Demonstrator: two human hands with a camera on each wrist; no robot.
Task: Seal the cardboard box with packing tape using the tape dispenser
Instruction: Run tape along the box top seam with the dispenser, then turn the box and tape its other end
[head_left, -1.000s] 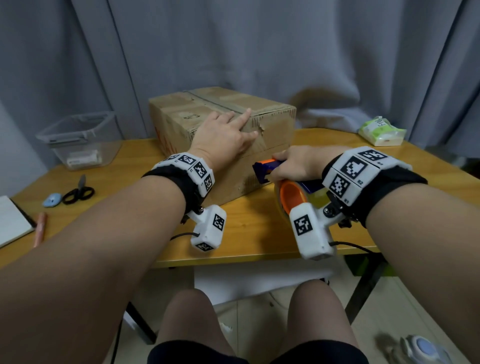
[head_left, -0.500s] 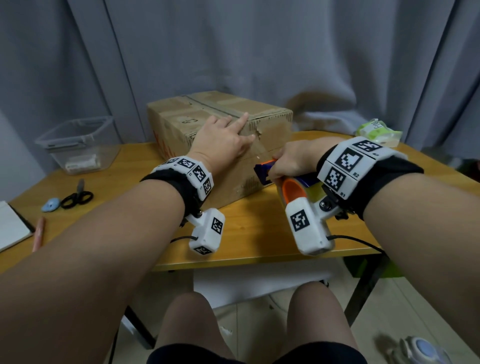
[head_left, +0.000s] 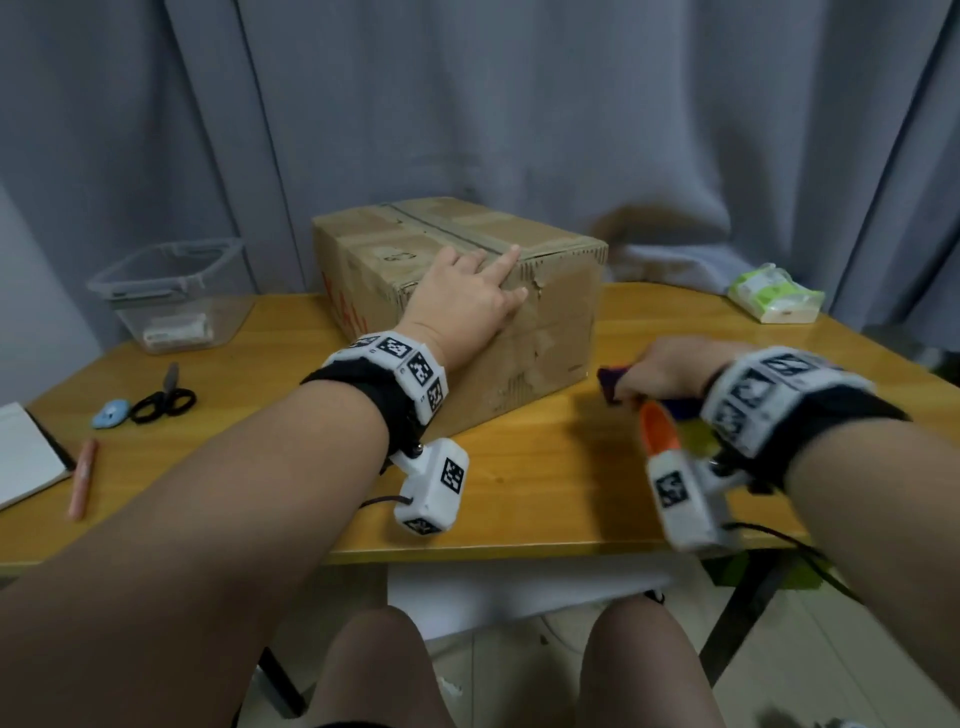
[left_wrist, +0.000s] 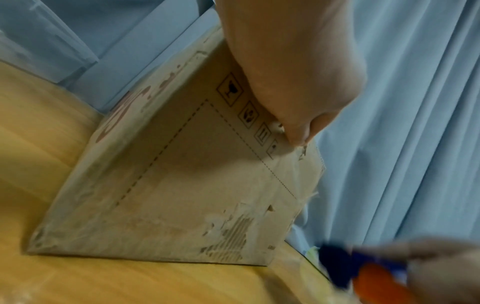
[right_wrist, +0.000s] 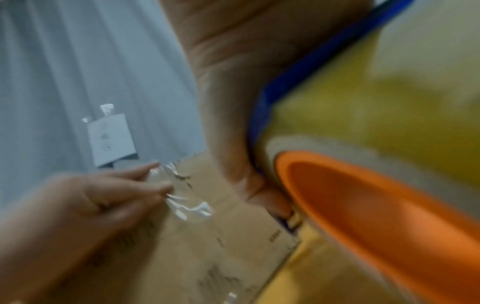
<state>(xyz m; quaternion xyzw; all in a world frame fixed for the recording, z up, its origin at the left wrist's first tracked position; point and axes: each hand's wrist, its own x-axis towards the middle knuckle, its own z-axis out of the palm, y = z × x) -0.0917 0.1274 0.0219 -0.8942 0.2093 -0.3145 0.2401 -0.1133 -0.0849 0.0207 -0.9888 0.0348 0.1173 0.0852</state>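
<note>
The left hand's (head_left: 462, 299) fingers (head_left: 506, 257) lie straight and spread, pressing the top front edge of the cardboard box (head_left: 550, 332), which stands on the wooden counter (head_left: 519, 467) before a grey curtain (head_left: 519, 104). The right hand's (head_left: 662, 371) fingers curl round the blurred blue and orange tape dispenser (head_left: 660, 426), held just above the counter, near the box's front right corner but apart from it. Scissors (head_left: 163, 400) and a clear plastic tub (head_left: 171, 296) sit far left

Home desk corner, grey curtain (head_left: 519, 104), wooden table (head_left: 545, 493), scissors (head_left: 163, 400), notebook (head_left: 23, 457)
</note>
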